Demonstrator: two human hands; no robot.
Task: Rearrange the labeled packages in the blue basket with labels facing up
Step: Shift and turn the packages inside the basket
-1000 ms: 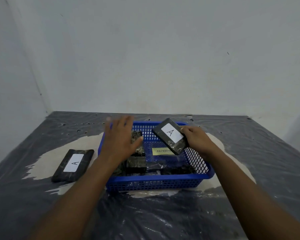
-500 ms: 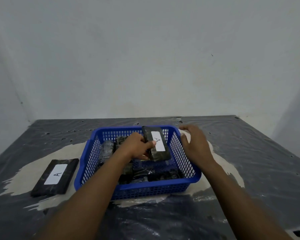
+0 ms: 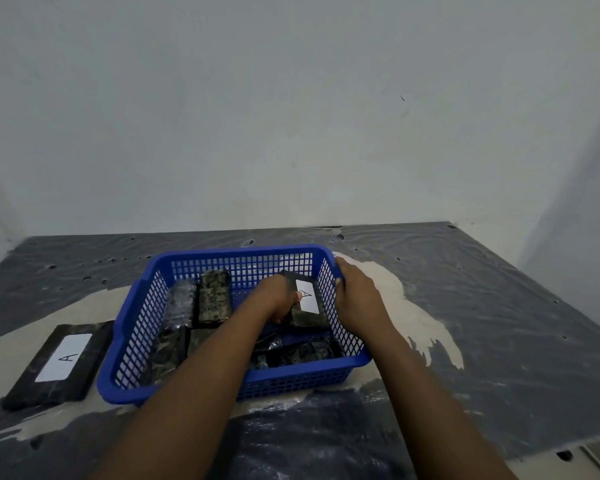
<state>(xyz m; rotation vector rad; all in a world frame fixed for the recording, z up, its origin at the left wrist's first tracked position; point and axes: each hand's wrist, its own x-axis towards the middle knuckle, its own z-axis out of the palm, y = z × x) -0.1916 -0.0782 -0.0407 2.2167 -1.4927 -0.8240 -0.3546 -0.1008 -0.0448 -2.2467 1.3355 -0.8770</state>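
Note:
A blue basket [image 3: 125, 344] stands in the middle of the table with several dark wrapped packages [image 3: 214, 296] in it, their labels hidden. My left hand [image 3: 274, 299] reaches inside and grips a dark package [image 3: 309, 306] whose white "A" label faces up, at the basket's far right corner. My right hand [image 3: 357, 292] rests on the basket's right rim, fingers curled over the edge. Another dark package [image 3: 61, 362] with an "A" label facing up lies on the table left of the basket.
The table [image 3: 499, 323] is covered in wrinkled black plastic sheet with a worn pale patch around the basket. White walls close off the back and both sides. The table's near right corner shows at the bottom right.
My left hand took the labeled package from my right hand and has lowered it into the basket's right side. My right hand has moved onto the basket's right rim.

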